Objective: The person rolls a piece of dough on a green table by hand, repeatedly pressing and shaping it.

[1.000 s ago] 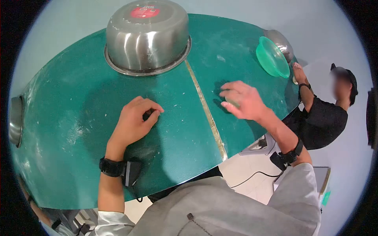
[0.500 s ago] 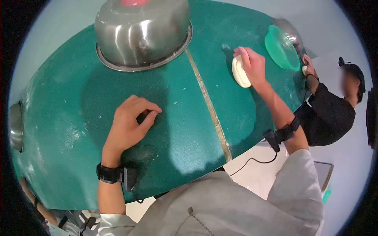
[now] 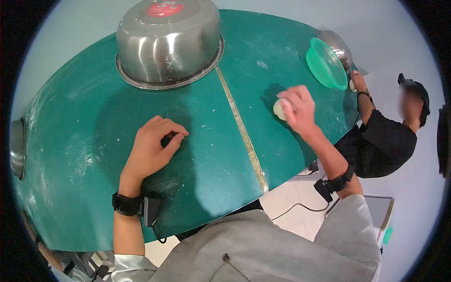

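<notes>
On the right half of the green table (image 3: pixel 225 155), my right hand (image 3: pixel 300 109) is curled around a pale piece of dough (image 3: pixel 279 110). The fingers are slightly blurred and hide part of the dough, which looks rounded. My left hand (image 3: pixel 155 145) rests on the table left of the tape strip, thumb and index fingertip together. Nothing shows in its pinch, and the other fingers are folded under.
A large upturned steel bowl (image 3: pixel 164 51) stands at the back. A green plastic bowl (image 3: pixel 326 63) and a steel bowl (image 3: pixel 338 47) are at the far right, near another person (image 3: pixel 380 141) whose hand holds dough. Another steel bowl (image 3: pixel 18 148) sits at the left edge.
My right hand has moved toward me with the dough, which shows rounder and less elongated. My left hand keeps its pose. The view has shifted slightly.
</notes>
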`<action>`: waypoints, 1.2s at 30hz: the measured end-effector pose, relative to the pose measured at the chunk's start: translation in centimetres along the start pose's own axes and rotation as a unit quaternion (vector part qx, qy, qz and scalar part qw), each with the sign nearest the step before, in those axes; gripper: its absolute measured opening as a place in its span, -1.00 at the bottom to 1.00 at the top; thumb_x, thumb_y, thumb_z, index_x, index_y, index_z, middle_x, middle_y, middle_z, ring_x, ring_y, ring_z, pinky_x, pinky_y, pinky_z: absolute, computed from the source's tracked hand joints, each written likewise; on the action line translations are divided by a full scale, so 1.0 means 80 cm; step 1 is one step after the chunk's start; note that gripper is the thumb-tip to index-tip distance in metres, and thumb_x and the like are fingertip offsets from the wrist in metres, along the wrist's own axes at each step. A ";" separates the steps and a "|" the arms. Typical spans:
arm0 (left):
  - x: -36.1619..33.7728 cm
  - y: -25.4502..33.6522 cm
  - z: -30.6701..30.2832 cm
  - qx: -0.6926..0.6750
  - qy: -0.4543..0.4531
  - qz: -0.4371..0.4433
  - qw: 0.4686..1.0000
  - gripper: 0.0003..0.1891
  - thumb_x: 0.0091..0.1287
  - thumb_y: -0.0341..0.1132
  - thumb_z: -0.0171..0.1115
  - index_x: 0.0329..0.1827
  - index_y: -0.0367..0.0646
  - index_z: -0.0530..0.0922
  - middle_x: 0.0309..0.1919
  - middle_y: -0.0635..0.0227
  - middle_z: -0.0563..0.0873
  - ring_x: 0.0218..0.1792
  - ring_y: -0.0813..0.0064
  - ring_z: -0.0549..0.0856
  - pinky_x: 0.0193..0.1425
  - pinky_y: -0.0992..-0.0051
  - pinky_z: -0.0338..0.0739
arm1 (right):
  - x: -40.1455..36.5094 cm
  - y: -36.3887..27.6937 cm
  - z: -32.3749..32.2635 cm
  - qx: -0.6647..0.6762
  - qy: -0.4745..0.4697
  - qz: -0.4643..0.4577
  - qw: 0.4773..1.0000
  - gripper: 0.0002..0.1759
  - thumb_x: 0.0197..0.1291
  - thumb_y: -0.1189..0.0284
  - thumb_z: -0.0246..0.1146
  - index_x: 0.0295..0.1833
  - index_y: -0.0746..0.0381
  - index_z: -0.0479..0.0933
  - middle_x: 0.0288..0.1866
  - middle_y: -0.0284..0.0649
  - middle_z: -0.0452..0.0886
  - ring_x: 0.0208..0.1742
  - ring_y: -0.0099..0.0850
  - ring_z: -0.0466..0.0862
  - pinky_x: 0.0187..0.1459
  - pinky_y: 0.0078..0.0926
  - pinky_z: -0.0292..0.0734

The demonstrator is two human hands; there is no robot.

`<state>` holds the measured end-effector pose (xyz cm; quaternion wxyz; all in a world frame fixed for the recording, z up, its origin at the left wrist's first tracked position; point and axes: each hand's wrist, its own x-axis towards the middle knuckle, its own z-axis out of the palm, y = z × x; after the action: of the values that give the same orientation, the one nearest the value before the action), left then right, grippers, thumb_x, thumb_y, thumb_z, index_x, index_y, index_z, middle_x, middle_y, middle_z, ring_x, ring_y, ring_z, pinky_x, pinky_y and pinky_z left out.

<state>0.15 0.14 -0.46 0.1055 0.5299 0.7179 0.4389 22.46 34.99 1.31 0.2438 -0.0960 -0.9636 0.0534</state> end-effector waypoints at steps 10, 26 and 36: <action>0.003 0.002 0.000 -0.012 -0.011 -0.040 0.999 -0.91 0.31 -0.50 0.37 -0.17 -0.16 0.74 -0.28 0.33 0.77 -0.23 0.30 0.65 -0.13 0.36 0.55 | 0.076 -0.071 0.052 -0.067 -0.036 -0.017 0.997 -0.54 0.49 0.12 0.13 -0.37 0.18 0.69 -0.39 -0.20 0.75 -0.29 -0.22 0.77 -0.19 -0.26 0.61; -0.005 -0.002 -0.004 -0.001 -0.011 -0.007 1.000 -0.92 0.34 -0.46 0.36 -0.15 -0.14 0.73 -0.29 0.33 0.75 -0.25 0.31 0.64 -0.15 0.34 0.53 | 0.082 0.029 0.063 0.126 0.053 0.165 0.977 -0.46 0.62 0.17 -0.14 -0.07 0.24 0.72 -0.22 -0.12 0.79 -0.12 -0.14 0.79 0.05 -0.25 0.61; -0.006 -0.007 0.001 -0.012 0.015 0.010 1.000 -0.94 0.34 -0.42 0.37 -0.17 -0.13 0.73 -0.29 0.33 0.76 -0.27 0.26 0.63 -0.13 0.32 0.54 | 0.050 0.028 -0.002 0.177 -0.059 0.119 0.975 -0.57 0.58 0.28 -0.02 -0.01 0.27 0.73 -0.08 -0.08 0.79 0.01 -0.07 0.78 0.16 -0.23 0.63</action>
<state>0.01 -0.22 -1.09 0.0968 0.5291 0.7088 0.4564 19.44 38.03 2.96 0.1915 -0.1620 -0.9333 0.2570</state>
